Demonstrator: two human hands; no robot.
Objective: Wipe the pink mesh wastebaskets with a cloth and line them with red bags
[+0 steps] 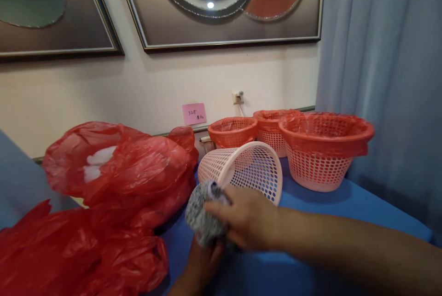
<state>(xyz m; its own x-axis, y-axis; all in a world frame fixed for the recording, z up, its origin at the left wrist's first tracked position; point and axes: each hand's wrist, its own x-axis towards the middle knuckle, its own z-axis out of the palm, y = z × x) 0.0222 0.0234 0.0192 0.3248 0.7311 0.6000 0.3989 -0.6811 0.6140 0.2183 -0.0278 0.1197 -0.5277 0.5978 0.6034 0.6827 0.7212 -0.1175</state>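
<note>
A bunched grey mottled cloth (203, 211), fluffy-looking, with a white and dark patch at its top, is gripped by my right hand (250, 217). My left hand (203, 259) comes up from below against the underside of the cloth, its fingers curled and partly hidden. A dark area under my right hand is too blurred to make out. Just behind both hands, a pale pink perforated basket (221, 162) lies on its side on the blue table covering (311, 236), its mouth facing right and toward me.
Red plastic bags (155, 162) fill the left side; one holds white items (100, 162). A bag-lined basket (317, 167) stands at the right, with a second lined basket (272, 137) and a third (233, 132) behind. A wall socket (237, 98) and blue curtain (383, 79) are beyond.
</note>
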